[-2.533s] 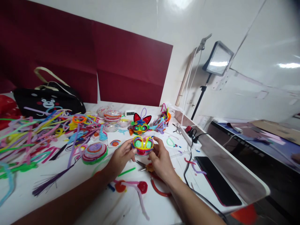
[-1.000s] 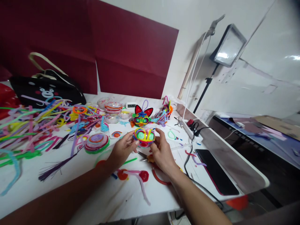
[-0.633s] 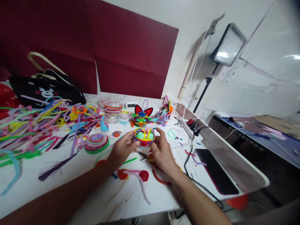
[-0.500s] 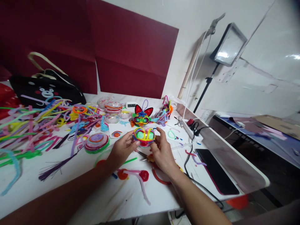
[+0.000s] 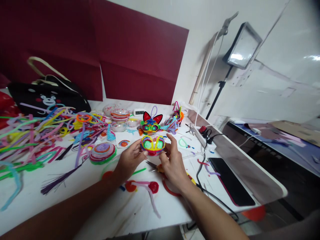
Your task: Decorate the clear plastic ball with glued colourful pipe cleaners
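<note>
Between my two hands is a clear plastic ball covered in pipe cleaners (image 5: 153, 145), with two green eye shapes outlined in yellow and bands of blue and red. My left hand (image 5: 132, 157) holds its left side, thumb at the lower front edge. My right hand (image 5: 173, 160) holds the lower right side with the thumb, its index finger raised beside the ball. Its other fingers are partly hidden. Below the ball, scissors (image 5: 153, 165) lie partly under my right hand. Just behind stands a finished-looking pipe-cleaner head with red ears (image 5: 150, 126).
Loose pipe cleaners (image 5: 30, 140) heap up at the left, near a black bag (image 5: 47, 96). A purple-topped coiled dome (image 5: 103, 152) and a purple tassel (image 5: 60, 178) lie closer. At the right are a phone (image 5: 232, 182), power strip (image 5: 205, 138) and black cable (image 5: 217, 199).
The ball has turned slightly in my hands, so its green eyes and yellow outlines face me more. Both hands keep nearly the same place, and the view has shifted a little.
</note>
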Demonstrator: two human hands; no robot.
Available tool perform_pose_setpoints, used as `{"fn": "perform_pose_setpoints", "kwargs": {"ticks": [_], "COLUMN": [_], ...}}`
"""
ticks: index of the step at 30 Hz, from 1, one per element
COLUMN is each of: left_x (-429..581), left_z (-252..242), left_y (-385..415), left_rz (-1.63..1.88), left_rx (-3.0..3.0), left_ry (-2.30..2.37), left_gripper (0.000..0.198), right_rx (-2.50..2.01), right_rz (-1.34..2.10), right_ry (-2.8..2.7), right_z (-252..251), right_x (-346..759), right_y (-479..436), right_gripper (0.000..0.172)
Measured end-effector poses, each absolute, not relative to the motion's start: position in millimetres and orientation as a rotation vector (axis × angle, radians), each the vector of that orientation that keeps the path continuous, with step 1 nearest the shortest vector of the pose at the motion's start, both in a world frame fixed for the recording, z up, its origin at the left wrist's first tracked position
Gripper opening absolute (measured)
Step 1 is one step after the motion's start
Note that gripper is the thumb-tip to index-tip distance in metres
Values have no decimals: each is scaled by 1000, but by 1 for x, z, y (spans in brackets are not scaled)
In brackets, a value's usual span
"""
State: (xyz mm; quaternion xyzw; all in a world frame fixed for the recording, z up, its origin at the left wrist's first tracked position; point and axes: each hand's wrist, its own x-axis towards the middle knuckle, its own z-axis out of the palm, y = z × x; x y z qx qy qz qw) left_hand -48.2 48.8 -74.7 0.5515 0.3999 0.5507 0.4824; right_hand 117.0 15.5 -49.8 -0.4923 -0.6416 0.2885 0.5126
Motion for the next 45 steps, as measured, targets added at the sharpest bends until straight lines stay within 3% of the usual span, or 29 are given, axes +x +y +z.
{"fn": "perform_pose_setpoints", "kwargs": {"ticks": [32, 45], "left_x": [-49, -51], "left_z": [-81, -88], "left_y": [50, 53], "left_rz": [1359, 1364], "left_rx": [1373, 1393], "left_ry": [997, 973], "left_gripper": [73, 72], "right_rx": [-1173, -1210], "right_rz": [609, 639], "right_ry": [-1580, -1566], "right_z": [-50, -52], "right_x": [115, 114], "right_y": [15, 14], "right_gripper": [58, 64]}}
